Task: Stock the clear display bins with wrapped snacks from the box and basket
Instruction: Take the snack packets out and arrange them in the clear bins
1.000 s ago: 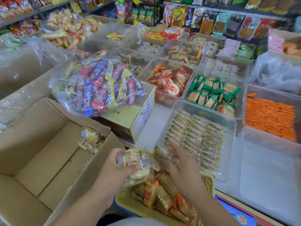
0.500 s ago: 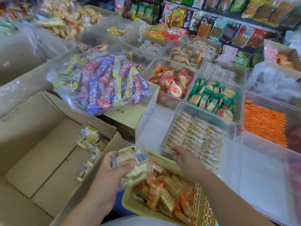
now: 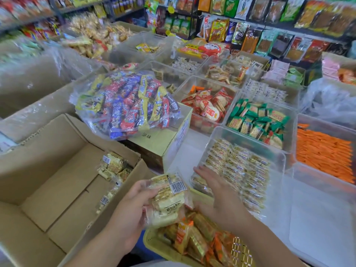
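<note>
Crinkly clear film is what the left hand (image 3: pixel 133 207) closes on: a loose stack of pale wrapped snacks (image 3: pixel 167 201), held above the near edge of the yellow basket (image 3: pixel 154 244), fingers curled round them. The right hand (image 3: pixel 217 191) lies open and flat, holding nothing, its fingertips on the near-left corner of the clear bin (image 3: pixel 250 145) already rowed with the same pale packets. More of those packets sit in the far corner of the cardboard box (image 3: pixel 44 170). Slippery wrap seems the main risk: the stack is held from one side only, so a packet could slide out and drop among the orange-wrapped snacks (image 3: pixel 194 237) in the basket, mixing stock. Pushing fresh packets in carelessly could also ruffle the tidy rows, and the bin looks nearly full at that corner.
</note>
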`<state>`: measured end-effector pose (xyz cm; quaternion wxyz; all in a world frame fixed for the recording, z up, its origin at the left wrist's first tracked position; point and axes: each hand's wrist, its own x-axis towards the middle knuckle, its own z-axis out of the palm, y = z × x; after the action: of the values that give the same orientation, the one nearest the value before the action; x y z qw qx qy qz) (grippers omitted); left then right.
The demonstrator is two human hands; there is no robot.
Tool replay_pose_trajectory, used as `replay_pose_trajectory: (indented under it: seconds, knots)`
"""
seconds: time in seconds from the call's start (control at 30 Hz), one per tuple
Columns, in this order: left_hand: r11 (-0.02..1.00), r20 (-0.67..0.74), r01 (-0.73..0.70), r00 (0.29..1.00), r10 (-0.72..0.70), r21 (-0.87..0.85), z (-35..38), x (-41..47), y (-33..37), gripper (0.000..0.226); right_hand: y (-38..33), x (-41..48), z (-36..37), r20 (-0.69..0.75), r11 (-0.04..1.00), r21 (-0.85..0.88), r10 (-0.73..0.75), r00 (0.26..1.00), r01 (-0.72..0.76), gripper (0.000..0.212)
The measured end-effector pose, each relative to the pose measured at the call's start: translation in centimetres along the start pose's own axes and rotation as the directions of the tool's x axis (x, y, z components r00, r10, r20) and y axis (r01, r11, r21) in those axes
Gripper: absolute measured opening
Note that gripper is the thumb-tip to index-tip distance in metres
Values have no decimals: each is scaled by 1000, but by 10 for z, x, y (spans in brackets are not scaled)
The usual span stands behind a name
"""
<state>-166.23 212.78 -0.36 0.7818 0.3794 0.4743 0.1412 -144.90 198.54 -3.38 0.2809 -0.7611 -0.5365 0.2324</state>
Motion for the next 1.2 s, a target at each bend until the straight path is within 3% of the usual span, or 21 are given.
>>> replay_pose_trajectory:
  seconds: [0.1, 0.2, 0.27, 0.37, 0.43, 0.5, 0.53, 0.6, 0.77, 0.83, 0.93, 0.97, 1.03, 1.07, 1.1, 1.13, 1.2]
  knots:
    - [980, 44, 17, 999, -27, 199, 11, -7, 4, 24, -18, -14, -1, -71, 967, -58, -253, 965, 249, 72]
    - [952, 69, 18, 997, -41, 307, 24, -13, 4, 44, -22, -24, -5, -134, 953, 4, -299, 945, 302, 56]
    - [952, 24, 37, 999, -46, 302, 30, -12, 4, 57, -20, -33, -10, -175, 958, 171, -201, 964, 230, 39]
    - [928, -13, 14, 1000, -10, 372, 36, -12, 2, 64, -18, -44, -17, -241, 896, 444, 90, 966, 27, 6]
    - [910, -2, -17, 1000, 19, 414, 41, -13, 1, 66, -14, -47, -20, -228, 766, 640, 261, 938, -58, 27]
    - [891, 20, -48, 999, 44, 451, 47, -15, 0, 72, -14, -50, -19, -145, 527, 847, 353, 924, -69, 40]
    - [887, 36, -59, 998, 48, 459, 49, -15, -2, 74, -16, -52, -20, -102, 434, 898, 366, 925, -73, 37]
    - [889, 95, -88, 994, 51, 449, 54, -17, -5, 73, -19, -55, -19, -24, 358, 927, 350, 936, -110, 28]
    - [859, 201, -173, 976, 84, 482, 69, -22, -9, 44, -23, -60, -10, 78, 362, 911, 316, 946, -196, 33]
    - [851, 182, -181, 978, 103, 492, 73, -23, -10, 34, -23, -61, -9, 87, 269, 946, 321, 943, -179, 36]
    - [917, 72, -84, 996, 61, 391, 74, -23, -10, 21, -17, -62, -7, 50, 176, 977, 346, 937, -118, 21]
    - [929, 36, -51, 999, 40, 366, 74, -23, -9, 20, -14, -62, -6, -6, 234, 969, 352, 936, -82, 30]
    - [934, -2, 1, 1000, 0, 358, 71, -21, -6, 20, -9, -66, -9, -183, 580, 815, 242, 953, 9, 59]
    - [933, 0, 21, 1000, -22, 360, 70, -20, -4, 21, -7, -66, -11, -262, 771, 633, 125, 957, 73, 67]
    - [928, 8, 40, 999, -46, 370, 70, -19, -2, 23, -4, -66, -13, -308, 894, 424, -6, 951, 143, 71]
    - [920, 25, 56, 997, -71, 387, 71, -19, 0, 27, -2, -64, -13, -342, 945, 247, -120, 932, 212, 70]
    - [908, 60, 76, 992, -111, 412, 73, -18, 1, 36, 4, -57, -14, -376, 949, 83, -251, 892, 303, 59]
